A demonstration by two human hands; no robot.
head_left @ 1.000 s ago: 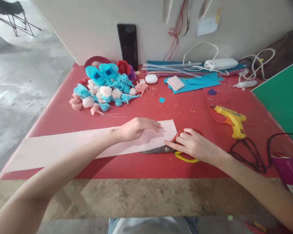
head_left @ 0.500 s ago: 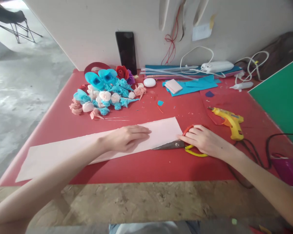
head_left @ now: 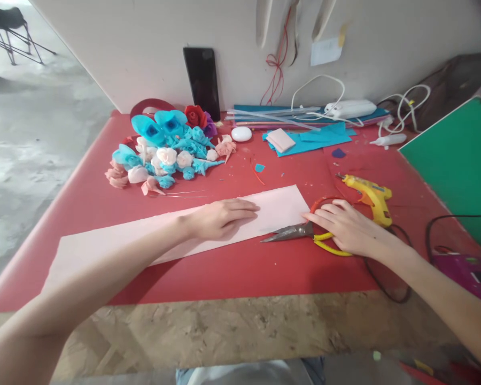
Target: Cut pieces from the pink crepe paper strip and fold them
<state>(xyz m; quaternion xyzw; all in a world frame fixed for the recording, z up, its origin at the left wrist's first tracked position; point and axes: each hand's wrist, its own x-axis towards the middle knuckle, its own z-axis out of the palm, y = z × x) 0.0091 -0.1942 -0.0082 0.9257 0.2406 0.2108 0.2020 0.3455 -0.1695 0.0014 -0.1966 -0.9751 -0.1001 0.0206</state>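
A long strip of pale pink paper (head_left: pixel 282 206) lies slantwise across the red table cover. My left hand (head_left: pixel 224 216) rests on it, palm down, with the fingers stretched out to the right. At the strip's right end my right hand (head_left: pixel 340 224) is closed around the handles of a pair of scissors (head_left: pixel 324 243), one handle red and one yellow. Its fingertips reach the paper's right edge. The dark blades point left, slightly apart, along the strip's lower edge. My left forearm covers part of the strip.
Blue, white and pink paper flowers (head_left: pixel 166 155) are heaped at the back left. A phone (head_left: pixel 202 80) leans on the wall. Folded blue paper (head_left: pixel 320 138) lies behind; a yellow glue gun (head_left: pixel 371 195) and its cord lie right, near a green board (head_left: pixel 457 166).
The paper strip has slid to the right, with both hands moving the same way. The scissors have shifted right with my right hand. The view has swung slightly.
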